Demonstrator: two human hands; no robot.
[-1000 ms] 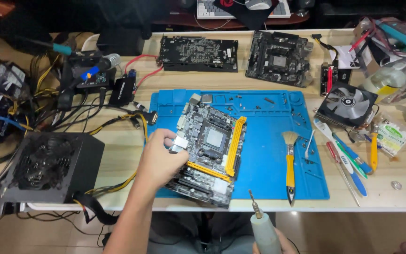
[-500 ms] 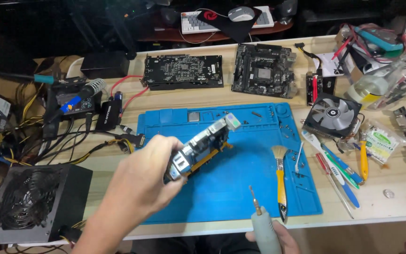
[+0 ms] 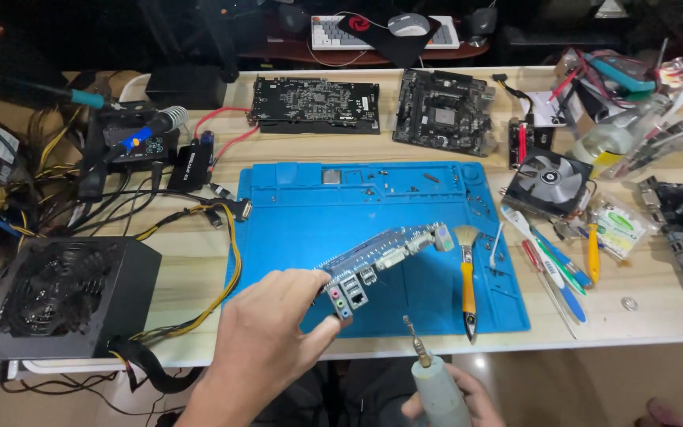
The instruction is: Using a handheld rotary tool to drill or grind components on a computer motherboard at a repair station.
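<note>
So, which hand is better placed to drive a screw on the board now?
The right hand: it grips the electric screwdriver, bit up, just below the motherboard. The left hand is busy holding that board on edge above the blue mat.

The work mat [image 3: 302,229] is showing bright blue against a pale wood-grain table [image 3: 658,316]. The motherboard [image 3: 381,257] is presenting a grey edge with small pink, green and blue audio jacks at its near end. The brush [image 3: 467,281] is wearing a yellow-orange handle, tan bristles and a black tip. The electric screwdriver [image 3: 435,391] is looking pale grey. The power supply [image 3: 61,296] is sitting matt black, with yellow and black cables [image 3: 227,273] trailing from it. The cooler fan [image 3: 547,180] is showing white blades in a black frame. The two circuit boards [image 3: 315,103] at the back are appearing black
</note>
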